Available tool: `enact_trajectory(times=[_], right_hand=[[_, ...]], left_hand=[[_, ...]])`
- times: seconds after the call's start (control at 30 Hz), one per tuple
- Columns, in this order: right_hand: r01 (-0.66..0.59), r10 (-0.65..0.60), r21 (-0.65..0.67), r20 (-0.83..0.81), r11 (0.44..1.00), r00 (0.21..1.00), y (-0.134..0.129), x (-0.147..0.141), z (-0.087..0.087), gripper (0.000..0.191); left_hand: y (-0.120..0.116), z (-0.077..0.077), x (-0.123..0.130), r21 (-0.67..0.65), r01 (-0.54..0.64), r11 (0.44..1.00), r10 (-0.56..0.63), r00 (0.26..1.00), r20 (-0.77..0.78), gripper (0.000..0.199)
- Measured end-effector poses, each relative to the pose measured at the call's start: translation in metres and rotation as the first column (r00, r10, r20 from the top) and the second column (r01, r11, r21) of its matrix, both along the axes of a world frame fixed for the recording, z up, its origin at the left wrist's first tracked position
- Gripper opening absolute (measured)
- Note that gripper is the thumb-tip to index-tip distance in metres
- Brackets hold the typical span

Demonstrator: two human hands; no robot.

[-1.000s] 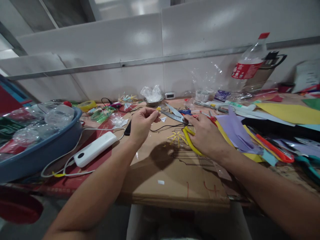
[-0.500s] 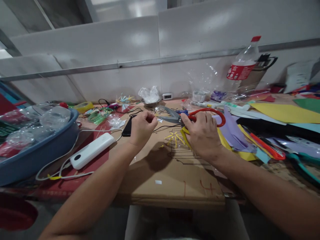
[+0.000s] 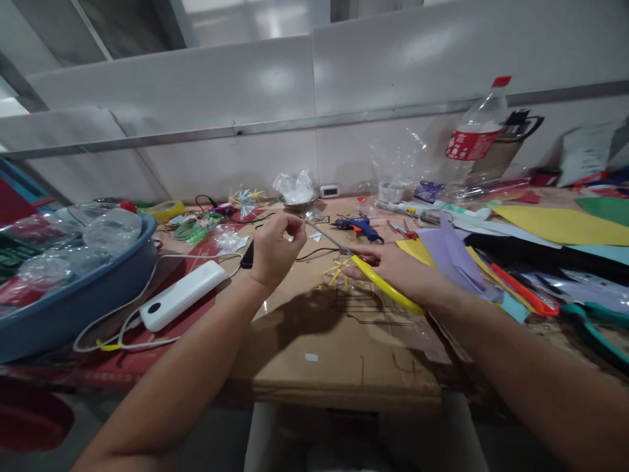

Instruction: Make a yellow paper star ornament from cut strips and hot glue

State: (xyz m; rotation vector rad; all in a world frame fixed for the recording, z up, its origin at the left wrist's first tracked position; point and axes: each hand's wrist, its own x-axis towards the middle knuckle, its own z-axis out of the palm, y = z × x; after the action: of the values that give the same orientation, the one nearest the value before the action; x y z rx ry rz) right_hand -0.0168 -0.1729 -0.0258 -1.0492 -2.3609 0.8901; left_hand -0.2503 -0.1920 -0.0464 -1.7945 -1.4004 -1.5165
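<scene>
My right hand (image 3: 393,265) is wrapped round a pair of scissors (image 3: 381,282), whose yellow handle side faces me. The blades reach up and left, looking nearly shut or edge-on, with the tips close to my left fingertips. My left hand (image 3: 278,246) is raised over the cardboard with thumb and fingers pinched; whatever they hold is too small to make out. Below the scissors lies a yellow spiky star-shaped piece (image 3: 341,272) on the cardboard (image 3: 295,328), which bears black line drawings and red marks. A black phone (image 3: 247,254) is partly hidden behind my left hand.
A blue basin (image 3: 98,282) of plastic-wrapped items stands left, beside a white power bank (image 3: 181,295) with a cable. Behind are a blue glue gun (image 3: 361,227) and a small digital clock (image 3: 329,191). Coloured sheets (image 3: 555,219), a red cutter (image 3: 523,288) and a bottle (image 3: 474,137) occupy the right.
My right hand has turned the scissors over, so the yellow handle shows instead of the red, and the spread blades now look closed or edge-on. My left hand has shifted slightly left.
</scene>
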Motion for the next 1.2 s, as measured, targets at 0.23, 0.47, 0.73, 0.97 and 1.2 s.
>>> enact_trajectory(times=[0.23, 0.47, 0.73, 0.97, 1.2], right_hand=[[0.197, -0.338, 0.575, 0.149, 0.794, 0.929, -0.006, -0.003, -0.014, 0.05], [0.178, -0.525, 0.86, 0.118, 0.479, 0.843, -0.009, -0.006, -0.02, 0.05], [0.18, -0.21, 0.354, 0.048, 0.918, 0.977, -0.001, 0.003, -0.01, 0.049], [0.0, -0.002, -0.182, -0.011, 0.983, 1.0, 0.002, 0.004, 0.004, 0.048], [0.211, -0.374, 0.687, 0.095, 0.695, 0.922, -0.007, -0.001, -0.016, 0.051]], left_hand=[[-0.001, 0.0, 0.006, -0.15, 0.031, 0.988, -0.007, 0.986, 0.164, 0.006], [-0.002, -0.001, 0.009, -0.357, 0.111, 0.927, 0.003, 0.953, 0.303, 0.006], [-0.005, 0.003, 0.003, -0.11, 0.029, 0.993, -0.019, 0.996, 0.092, 0.006], [0.001, 0.003, -0.008, 0.004, 0.051, 0.999, -0.05, 0.992, -0.115, 0.009], [0.002, -0.003, 0.003, -0.274, 0.133, 0.952, -0.054, 0.959, 0.279, 0.007]])
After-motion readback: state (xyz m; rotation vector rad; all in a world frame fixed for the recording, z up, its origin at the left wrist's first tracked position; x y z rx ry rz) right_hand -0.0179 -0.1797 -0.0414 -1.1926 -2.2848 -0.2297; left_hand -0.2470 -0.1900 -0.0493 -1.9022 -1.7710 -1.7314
